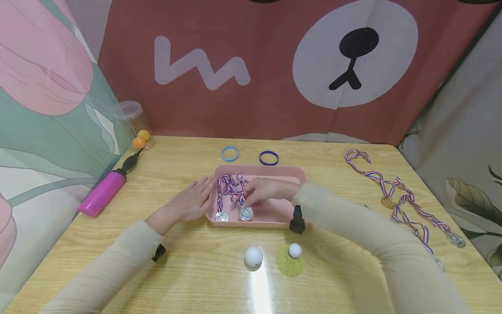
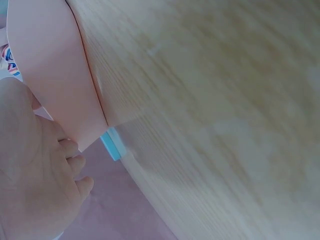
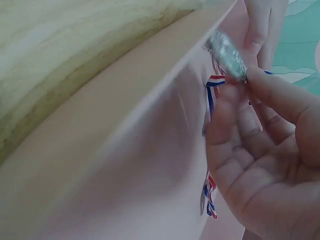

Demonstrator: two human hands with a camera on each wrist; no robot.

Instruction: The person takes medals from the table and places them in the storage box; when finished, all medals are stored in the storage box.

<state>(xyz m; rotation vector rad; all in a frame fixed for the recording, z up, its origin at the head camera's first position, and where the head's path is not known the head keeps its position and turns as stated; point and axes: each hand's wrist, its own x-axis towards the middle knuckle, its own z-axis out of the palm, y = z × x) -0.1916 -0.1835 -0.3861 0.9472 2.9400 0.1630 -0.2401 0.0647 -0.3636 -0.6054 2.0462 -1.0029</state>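
Observation:
A pink tray (image 1: 282, 214) lies at the middle of the table, holding two silver medals on red, white and blue ribbons. My right hand (image 1: 270, 190) reaches into it and pinches one silver medal (image 1: 246, 213) near its ribbon end; the right wrist view shows this medal (image 3: 227, 55) tilted at the thumb and fingertip. The other silver medal (image 1: 221, 216) lies in the tray's left end, its ribbon (image 1: 219, 192) running toward the back. My left hand (image 1: 190, 200) rests with extended fingers against the tray's left side. In the left wrist view its fingers touch the tray wall (image 2: 55, 65).
Behind the tray lie a light blue wristband (image 1: 230, 154) and a dark blue one (image 1: 269, 158). In front are a white ball (image 1: 254, 257) and a yellow shuttlecock (image 1: 290, 264). Several ribboned medals (image 1: 388, 202) lie right; a magenta pump (image 1: 103, 194) and clear jar (image 1: 129, 111) stand left.

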